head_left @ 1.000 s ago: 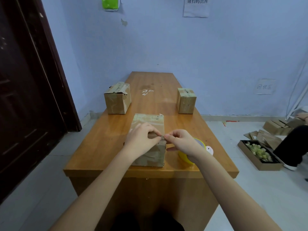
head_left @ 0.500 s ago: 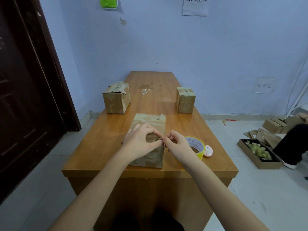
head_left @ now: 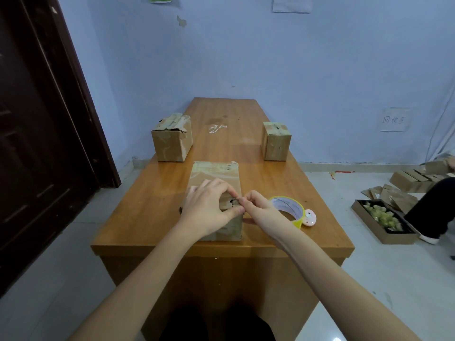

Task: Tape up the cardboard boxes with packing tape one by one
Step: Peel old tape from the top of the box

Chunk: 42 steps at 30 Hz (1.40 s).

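Change: both hands have stayed pinched together over the box — yellow tape roll point(head_left: 288, 209) now more exposed.
Left hand point(head_left: 209, 210): resting on the brown cardboard box point(head_left: 216, 193), near desk point(head_left: 147, 212) edge.
Right hand point(head_left: 258, 207): pinching something small — likely the tape end.
Next: judged, press it down.

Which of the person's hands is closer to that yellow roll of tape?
The right hand: it sits just left of the tape roll and overlaps it in the head view. The left hand rests on the near cardboard box, farther from the roll.
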Tool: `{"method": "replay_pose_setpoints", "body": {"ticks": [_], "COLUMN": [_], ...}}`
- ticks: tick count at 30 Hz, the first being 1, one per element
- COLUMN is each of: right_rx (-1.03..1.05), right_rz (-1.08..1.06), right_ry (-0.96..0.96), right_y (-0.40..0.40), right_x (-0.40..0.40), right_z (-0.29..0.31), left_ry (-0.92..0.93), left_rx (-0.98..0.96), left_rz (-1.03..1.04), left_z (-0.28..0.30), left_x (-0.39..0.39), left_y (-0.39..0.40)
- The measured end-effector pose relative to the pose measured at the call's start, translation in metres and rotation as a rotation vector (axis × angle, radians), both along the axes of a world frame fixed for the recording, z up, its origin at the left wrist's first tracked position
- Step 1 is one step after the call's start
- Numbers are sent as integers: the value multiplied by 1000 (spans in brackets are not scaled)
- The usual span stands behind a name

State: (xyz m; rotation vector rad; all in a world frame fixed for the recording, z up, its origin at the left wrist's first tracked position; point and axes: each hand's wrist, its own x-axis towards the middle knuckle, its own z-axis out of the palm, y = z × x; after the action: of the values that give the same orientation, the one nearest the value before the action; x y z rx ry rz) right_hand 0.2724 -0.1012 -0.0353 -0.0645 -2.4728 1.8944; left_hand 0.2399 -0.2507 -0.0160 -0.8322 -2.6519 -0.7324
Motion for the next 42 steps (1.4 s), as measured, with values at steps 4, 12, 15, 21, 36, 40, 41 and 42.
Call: {"method": "replay_pose_setpoints", "body": {"ticks": [4,12,15,21,36,40,41,42], "right_rx": [199,-132,143,800,1128,941,937,955], "right_rz": [-40,-102,-146,-77,-386,-454,-420,-333], "right_ry": [-56,-66,316,689,814,721,713,718], "right_y": [3,-1,5,3,-17,-12,-14,-17], "right_x": [-6,4,18,38,38,36,35,35], "right_z": [17,6,0,-21,-30,-11,-9,-8], "left_ry": [-61,-59,-47,-5,85,54,43,35], "left_rx": [8,18,10,19,31,61,49,34], "left_rz": [-23,-41,-66,-69,-75,-97,-95,-90], "left_z": [4,5,3,-3,-8,-6,-6,-6], "left_x": [-2,-2,-1,-1,-1,-1,-1,-1], "left_y": [-1,-2,-5,-8,-8,-10,-10,-10]}}
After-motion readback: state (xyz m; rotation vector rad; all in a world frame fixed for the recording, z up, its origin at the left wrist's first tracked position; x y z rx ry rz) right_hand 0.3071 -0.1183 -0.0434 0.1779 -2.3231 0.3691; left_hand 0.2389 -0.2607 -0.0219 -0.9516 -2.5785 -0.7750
